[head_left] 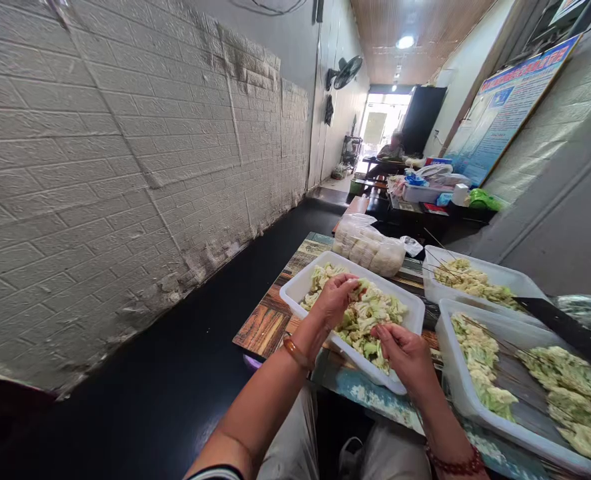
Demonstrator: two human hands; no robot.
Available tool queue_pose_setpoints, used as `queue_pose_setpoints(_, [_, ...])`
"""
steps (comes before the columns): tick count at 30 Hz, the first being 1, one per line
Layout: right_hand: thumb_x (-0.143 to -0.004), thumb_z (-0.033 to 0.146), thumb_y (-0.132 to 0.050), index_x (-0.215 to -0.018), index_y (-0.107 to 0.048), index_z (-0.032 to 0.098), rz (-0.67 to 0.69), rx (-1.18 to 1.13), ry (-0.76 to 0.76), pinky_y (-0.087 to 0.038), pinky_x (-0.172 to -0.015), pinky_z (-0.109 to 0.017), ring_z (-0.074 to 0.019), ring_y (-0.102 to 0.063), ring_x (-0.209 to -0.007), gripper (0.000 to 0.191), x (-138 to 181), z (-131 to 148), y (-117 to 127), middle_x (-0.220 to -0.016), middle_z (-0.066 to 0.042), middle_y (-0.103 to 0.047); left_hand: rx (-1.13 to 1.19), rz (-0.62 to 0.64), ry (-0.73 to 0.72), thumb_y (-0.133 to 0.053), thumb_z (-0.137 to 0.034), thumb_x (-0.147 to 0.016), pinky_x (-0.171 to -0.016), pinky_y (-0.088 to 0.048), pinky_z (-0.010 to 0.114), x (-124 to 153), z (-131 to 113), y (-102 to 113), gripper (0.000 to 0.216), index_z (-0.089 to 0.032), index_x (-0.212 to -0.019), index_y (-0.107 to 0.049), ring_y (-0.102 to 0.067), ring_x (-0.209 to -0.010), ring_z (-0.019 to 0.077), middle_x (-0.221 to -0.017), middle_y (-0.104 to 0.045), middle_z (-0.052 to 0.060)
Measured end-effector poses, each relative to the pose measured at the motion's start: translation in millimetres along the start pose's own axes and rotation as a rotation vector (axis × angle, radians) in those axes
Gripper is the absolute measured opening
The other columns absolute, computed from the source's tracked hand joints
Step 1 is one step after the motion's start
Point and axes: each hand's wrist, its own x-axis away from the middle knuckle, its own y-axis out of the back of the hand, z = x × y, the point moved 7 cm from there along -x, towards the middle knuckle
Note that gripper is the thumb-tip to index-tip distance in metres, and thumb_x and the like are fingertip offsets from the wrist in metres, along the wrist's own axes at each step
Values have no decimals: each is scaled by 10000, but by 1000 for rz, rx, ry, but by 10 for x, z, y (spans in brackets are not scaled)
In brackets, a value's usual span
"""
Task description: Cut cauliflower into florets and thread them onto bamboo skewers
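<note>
My left hand (335, 299) is over a white plastic tub (295, 300), its thumb and fingers pinching a small cauliflower floret (362, 288). Above the near side of that tub my right hand (406, 352) is closed in a pinch; whatever sits between its fingertips is too small to make out. Loose cauliflower pieces (375, 308) fill the tub beneath both hands. On the right, a second tub (452, 363) holds rows of cauliflower threaded on thin skewers (500, 340). Behind it, a third tub (530, 283) contains more skewered cauliflower (470, 279).
A clear bag of pale round items (368, 247) lies behind the near tub on the patchwork wooden table (262, 327). A brick-patterned wall (175, 167) runs along the left. Farther back, another table carries bags and a plastic bin (420, 193). A person (394, 147) sits near the doorway.
</note>
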Motion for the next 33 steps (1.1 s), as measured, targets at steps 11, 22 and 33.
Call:
queue_pose_setpoints(11, [-816,625,-498,-766,-670,174,9,-18,-21,-300,-423,-239,-113,-389,-427,485,-11,-58,-8,-467,38,-456,-35,-28,-16,-743,-306,-624,-557,-398,216,39,-9,27,266,-149,-757,-575,-573,-600,93,-698,-587,-15])
queue_pose_setpoints(22, [-824,610,-504,-743,-664,184,-19,19,-12,-292,-421,-251,-117,-387,-422,462,10,-21,1,-463,33,-450,-112,-34,-42,-757,-307,-610,-578,-398,232,33,-16,22,254,-139,-693,-585,-530,-552,82,-627,-584,-10])
queue_pose_setpoints(33, [-831,577,-520,-761,-662,194,4,-2,-44,-309,-419,-251,-117,-403,-422,415,-10,-88,13,-473,28,-486,-207,-30,-75,-712,-227,-593,-581,-355,230,-8,-5,15,167,-135,-666,-594,-496,-517,71,-567,-565,-27])
